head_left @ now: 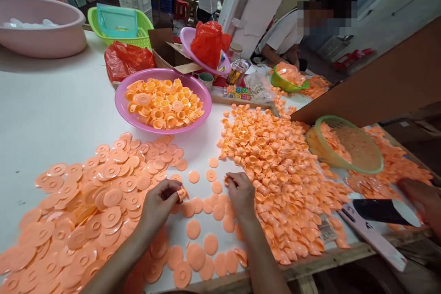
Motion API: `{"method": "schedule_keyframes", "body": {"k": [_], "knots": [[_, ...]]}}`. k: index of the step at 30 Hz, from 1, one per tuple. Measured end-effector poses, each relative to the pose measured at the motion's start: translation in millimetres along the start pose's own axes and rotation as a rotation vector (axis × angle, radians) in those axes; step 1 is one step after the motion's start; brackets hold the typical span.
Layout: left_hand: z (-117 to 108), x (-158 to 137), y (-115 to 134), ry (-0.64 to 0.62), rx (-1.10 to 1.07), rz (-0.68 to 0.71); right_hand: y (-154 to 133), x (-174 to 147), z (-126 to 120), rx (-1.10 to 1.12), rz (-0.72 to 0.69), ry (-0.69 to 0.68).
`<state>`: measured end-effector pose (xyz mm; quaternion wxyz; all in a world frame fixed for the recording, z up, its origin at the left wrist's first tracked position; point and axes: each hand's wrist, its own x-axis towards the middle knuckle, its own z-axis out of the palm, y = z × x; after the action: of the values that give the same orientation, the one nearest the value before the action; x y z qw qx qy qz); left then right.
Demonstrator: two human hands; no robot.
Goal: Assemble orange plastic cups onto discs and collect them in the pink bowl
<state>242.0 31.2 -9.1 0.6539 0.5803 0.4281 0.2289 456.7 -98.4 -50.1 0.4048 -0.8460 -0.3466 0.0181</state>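
Observation:
My left hand (159,203) pinches a small orange plastic toy cup (182,194) between thumb and fingers, just above the white table. Close by on the right, my right hand (241,195) is closed at the fingertips on a small orange piece, mostly hidden by the fingers. Orange saucer-like discs (112,197) with raised rings lie heaped to the left. Smaller flat discs (195,256) are scattered between and below my hands. Right of my right hand spreads a large pile of toy cups (272,161).
A pink basin (120,106) holding cups on discs stands behind my hands. A yellow-green basket (379,161) sits at the right, near another person's hand (418,200) and a phone-like white object (375,239). Red bags (128,60) and a large pale pink tub (69,41) are farther back.

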Motion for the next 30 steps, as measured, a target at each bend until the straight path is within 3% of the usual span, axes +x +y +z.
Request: {"method": "schedule_keyframes", "body": {"k": [7,10,13,18,21,23,28,30], "knots": [[-4.1,-8.6,-15.2,0.053,0.128,0.197,-31.2,-3.3,-3.6,0.304,0.264,-0.056],[-3.4,-9.1,-12.5,0.098,0.175,0.269,-38.1,-6.1,2.3,0.353,0.291,-0.105],[-5.6,9.2,14.7,0.201,0.15,0.26,-37.4,-9.3,9.9,0.356,0.293,-0.134],[-23.5,72.6,100.2,0.343,0.064,0.226,-35.8,-10.8,15.7,0.359,0.273,-0.144],[-34.2,89.7,118.2,0.372,0.094,0.217,-35.0,-11.3,14.5,0.357,0.283,-0.136],[-38.1,84.1,102.4,0.364,0.184,0.242,-33.0,-11.8,13.7,0.368,0.304,-0.136],[-38.6,48.3,27.1,-0.066,0.649,0.272,-34.6,-10.2,12.7,0.4,0.362,-0.161],[-33.3,40.8,9.0,-0.112,0.893,0.354,-42.3,-9.0,12.7,0.422,0.38,-0.206]]}}
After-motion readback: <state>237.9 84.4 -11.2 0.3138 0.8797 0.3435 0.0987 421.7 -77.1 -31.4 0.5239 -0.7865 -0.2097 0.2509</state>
